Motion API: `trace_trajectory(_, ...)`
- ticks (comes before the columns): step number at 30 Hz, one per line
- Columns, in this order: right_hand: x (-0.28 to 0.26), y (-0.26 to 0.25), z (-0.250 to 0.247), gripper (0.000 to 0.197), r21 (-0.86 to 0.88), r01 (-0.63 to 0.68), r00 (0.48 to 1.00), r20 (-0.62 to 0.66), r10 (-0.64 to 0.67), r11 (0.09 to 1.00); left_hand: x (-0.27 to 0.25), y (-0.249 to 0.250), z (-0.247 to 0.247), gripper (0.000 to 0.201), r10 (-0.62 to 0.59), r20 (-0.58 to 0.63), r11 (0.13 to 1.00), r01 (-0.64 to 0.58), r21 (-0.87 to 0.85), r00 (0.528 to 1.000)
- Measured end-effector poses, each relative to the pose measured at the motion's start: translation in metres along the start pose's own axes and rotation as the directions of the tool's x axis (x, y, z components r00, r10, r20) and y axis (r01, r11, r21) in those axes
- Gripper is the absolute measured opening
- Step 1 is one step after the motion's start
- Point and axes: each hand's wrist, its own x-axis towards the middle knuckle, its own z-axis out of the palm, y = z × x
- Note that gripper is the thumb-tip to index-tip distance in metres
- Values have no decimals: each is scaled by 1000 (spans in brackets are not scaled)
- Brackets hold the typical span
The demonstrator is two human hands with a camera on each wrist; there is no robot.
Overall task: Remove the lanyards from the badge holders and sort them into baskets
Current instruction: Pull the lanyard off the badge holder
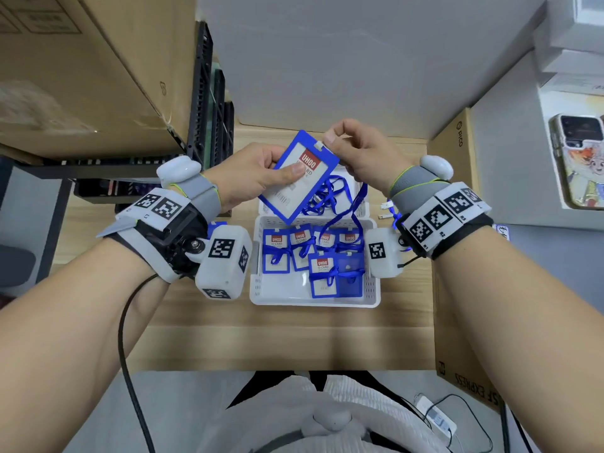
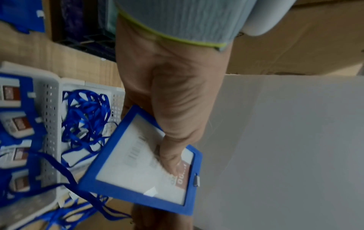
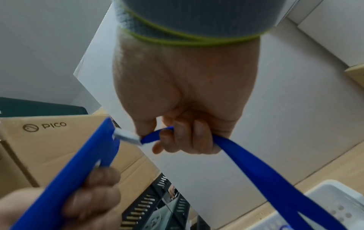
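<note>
Even soft light, wrist views blurred, edges warped

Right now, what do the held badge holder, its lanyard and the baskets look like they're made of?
Badge holder: seemingly rigid plastic, matte blue frame with a glossy clear window that catches glare.
Lanyard: apparently woven fabric ribbon, flat and limp, bending through the right hand.
Baskets: likely molded white plastic, smooth, with perforated walls.

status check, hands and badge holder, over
Left hand grips badge holder. Right hand pinches lanyard at its clip, not yet off. Both held over baskets; nothing in the way.
</note>
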Motion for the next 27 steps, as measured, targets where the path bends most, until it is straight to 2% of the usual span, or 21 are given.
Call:
trace_trajectory(2, 0, 3, 4, 26, -21, 24, 1000, -11, -25, 999, 1, 4, 3, 44, 21, -34, 997, -23, -74, 999)
trace_trajectory(4, -1, 7, 9, 33, -3, 31, 999, -20, -31, 1000, 3, 8, 7, 36, 31, -87, 983, -46, -180, 996)
trace_trajectory(7, 0, 16, 16, 38, -35, 74, 997, -13, -75, 997, 4, 14, 11, 26, 16, -159, 931, -72, -357, 987)
trace_trajectory(9, 0, 20, 21, 39, -92, 59, 998, 26, -57, 994, 5, 16, 10, 23, 4, -190, 901, -86, -425, 982)
trace_trajectory(12, -2, 19, 28, 42, -166, -7, 986, 162, 35, 986, 6, 15, 11, 30, -16, -216, 917, -72, -392, 976)
trace_trajectory(16, -6, 12, 36, 37, -122, -80, 949, 295, 114, 989, 9, 10, 12, 27, -24, -222, 946, -50, -321, 975)
trace_trajectory(19, -8, 6, 34, 37, -100, -112, 918, 371, 141, 989, 15, 1, 6, 27, -26, -316, 982, -34, -185, 948)
trace_trajectory(22, -9, 1, 31, 35, -88, -141, 890, 425, 166, 986, 15, -4, -1, 26, 34, -348, 997, -8, 77, 937)
trace_trajectory(24, -8, -2, 31, 34, -61, -160, 892, 418, 170, 985, 15, -3, -5, 23, 100, -300, 940, 9, 340, 949)
trace_trajectory(26, -8, -4, 31, 37, -43, -155, 914, 374, 159, 987, 14, 1, -5, 18, 152, -248, 814, 21, 580, 957)
trace_trajectory(27, -7, -6, 30, 39, -29, -151, 923, 353, 151, 988, 13, 3, -4, 15, 156, -235, 761, 35, 648, 959)
